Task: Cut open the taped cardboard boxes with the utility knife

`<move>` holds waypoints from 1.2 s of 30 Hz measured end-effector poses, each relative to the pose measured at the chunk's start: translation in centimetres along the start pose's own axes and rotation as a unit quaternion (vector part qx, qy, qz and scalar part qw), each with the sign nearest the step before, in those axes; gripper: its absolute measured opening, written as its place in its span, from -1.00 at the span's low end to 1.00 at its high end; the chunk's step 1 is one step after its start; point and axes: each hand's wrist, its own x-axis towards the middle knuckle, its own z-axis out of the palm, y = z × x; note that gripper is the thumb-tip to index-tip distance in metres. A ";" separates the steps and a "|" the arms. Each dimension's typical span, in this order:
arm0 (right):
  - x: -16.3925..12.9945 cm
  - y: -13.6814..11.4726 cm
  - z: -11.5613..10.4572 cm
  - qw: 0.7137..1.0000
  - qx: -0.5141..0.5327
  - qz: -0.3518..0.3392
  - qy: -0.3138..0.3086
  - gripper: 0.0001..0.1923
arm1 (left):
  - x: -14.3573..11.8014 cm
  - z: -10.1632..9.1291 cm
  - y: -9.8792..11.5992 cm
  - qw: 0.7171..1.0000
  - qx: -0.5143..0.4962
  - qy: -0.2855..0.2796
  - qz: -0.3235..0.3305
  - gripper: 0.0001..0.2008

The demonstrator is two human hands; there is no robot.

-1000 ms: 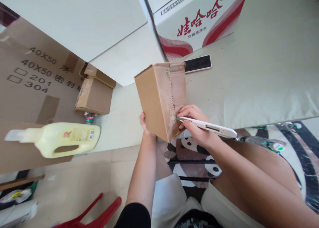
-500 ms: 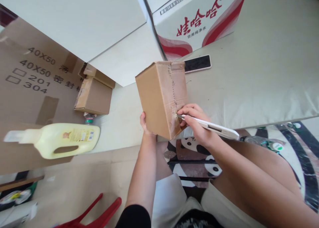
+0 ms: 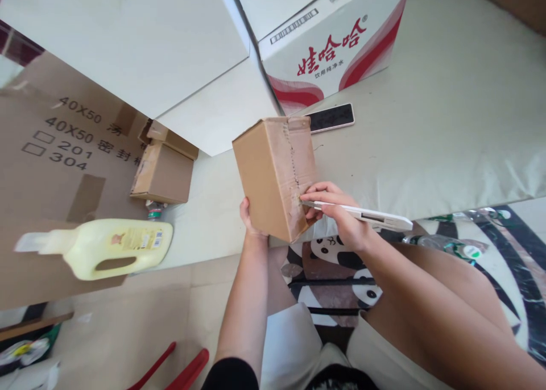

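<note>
Judging by its stiff, light look, the box (image 3: 273, 177) is propped at the worktop (image 3: 426, 123) edge, left hand (image 3: 247, 219) cupping its base; right hand (image 3: 336, 214) fingers grip a knife (image 3: 362, 214) at the taped seam.

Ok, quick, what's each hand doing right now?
Left hand: closed on the small cardboard box, holding it from below.
Right hand: closed on the white box cutter, tip at the box seam.

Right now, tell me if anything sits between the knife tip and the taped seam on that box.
Nothing visible does. The right hand holds the white utility knife with its tip already against the taped seam of the cardboard box, which the left hand steadies.
</note>
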 end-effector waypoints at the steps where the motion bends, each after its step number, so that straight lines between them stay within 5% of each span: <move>1: 0.0 -0.1 -0.1 1.000 -0.006 0.002 -0.008 -0.68 | -0.1 0.1 0.0 1.000 0.001 -0.001 0.000 -0.12; 12: 0.3 0.4 -0.1 0.972 -0.190 -0.128 -0.053 -0.63 | -0.5 1.0 0.5 0.999 -0.024 0.032 0.035 -0.35; 25: 0.1 0.2 0.2 0.996 -0.061 -0.042 -0.047 -0.64 | -0.6 1.2 0.6 0.999 -0.017 0.022 0.021 -0.29; 36: 0.2 0.0 -0.1 0.995 -0.043 -0.041 -0.076 -0.57 | -1.0 2.0 0.9 1.000 -0.001 0.012 0.018 -0.27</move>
